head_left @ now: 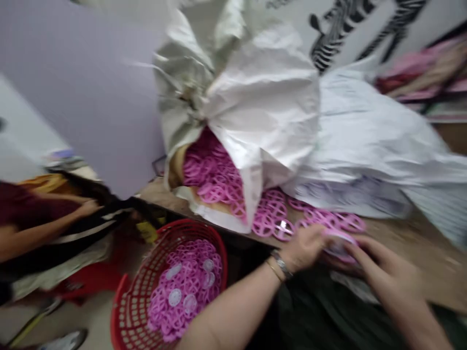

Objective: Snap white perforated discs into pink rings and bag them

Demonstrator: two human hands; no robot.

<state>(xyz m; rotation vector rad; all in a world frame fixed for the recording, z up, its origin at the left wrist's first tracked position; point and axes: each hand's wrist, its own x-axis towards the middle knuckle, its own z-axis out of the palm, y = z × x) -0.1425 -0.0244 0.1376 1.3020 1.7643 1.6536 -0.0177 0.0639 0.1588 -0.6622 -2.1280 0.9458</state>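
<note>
Both of my hands meet at the table's front edge on a round pink plastic ring with a pale, blurred middle. My left hand, with a watch and a bracelet at the wrist, grips its left side. On the right side, the fingers of my right hand close on the rim. Just beyond my hands lie several loose pink rings with crossed spokes. A torn white sack on its side has many more pink rings in its mouth.
Below the table at left stands a red plastic basket with pink rings and a few whitish discs. A second white sack lies on the wooden table. At far left, a person's arm handles dark cloth.
</note>
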